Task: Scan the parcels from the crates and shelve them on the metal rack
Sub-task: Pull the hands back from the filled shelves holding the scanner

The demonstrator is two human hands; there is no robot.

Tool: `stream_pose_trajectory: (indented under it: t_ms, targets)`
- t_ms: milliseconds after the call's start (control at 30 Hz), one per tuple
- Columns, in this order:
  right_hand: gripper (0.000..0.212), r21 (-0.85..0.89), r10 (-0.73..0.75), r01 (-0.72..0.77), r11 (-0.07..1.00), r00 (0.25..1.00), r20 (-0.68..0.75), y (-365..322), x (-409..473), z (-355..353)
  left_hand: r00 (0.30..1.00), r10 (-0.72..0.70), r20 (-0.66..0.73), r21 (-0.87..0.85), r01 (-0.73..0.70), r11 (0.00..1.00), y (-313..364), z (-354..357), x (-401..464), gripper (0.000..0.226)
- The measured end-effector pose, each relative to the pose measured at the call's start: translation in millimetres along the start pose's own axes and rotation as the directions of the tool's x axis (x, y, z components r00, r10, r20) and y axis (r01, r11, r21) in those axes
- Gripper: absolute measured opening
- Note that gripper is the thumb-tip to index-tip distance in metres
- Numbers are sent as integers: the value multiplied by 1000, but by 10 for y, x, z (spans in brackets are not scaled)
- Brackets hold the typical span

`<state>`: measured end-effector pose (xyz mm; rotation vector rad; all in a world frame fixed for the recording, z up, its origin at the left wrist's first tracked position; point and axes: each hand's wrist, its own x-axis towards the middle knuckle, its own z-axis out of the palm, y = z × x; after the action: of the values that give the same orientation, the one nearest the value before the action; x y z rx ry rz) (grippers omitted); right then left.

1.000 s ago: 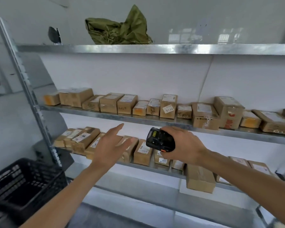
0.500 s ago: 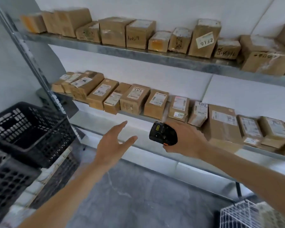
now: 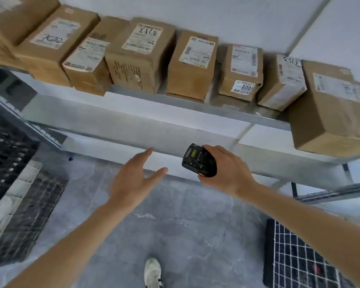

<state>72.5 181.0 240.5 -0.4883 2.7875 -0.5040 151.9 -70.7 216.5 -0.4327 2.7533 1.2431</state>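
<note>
My right hand (image 3: 227, 173) covers most of the scanner (image 3: 199, 161), so its screen is out of sight. The black crates (image 3: 6, 159) at left are smeared with blur and cut by the edge, and the parcel (image 3: 330, 113) far right runs out of frame, its label unreadable

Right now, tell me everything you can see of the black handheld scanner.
The black handheld scanner is a compact, rounded device that looks like hard plastic, with a small yellow patch on its face and an orange accent at its lower edge. The right hand grips it from the right side, fingers curled round its body. It is held in the air below the metal shelf edge, tilted, touching nothing else.
</note>
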Motion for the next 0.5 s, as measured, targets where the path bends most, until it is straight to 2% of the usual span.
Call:
stream_pose_trajectory:
  t_ms: [133,300,500]
  targets:
    - [74,2,79,-79,997,996,41,343,243,540,998,-5,60,-9,5,1000,-301,461,321,80]
    - [78,-43,162,-158,986,981,102,793,583,1090,994,1,111,19,-3,1000,-572,1047,704,71]
    - [70,-15,188,-188,982,981,43,1415,1049,1587,987,1,161,34,-7,999,-821,1740,1183,76]
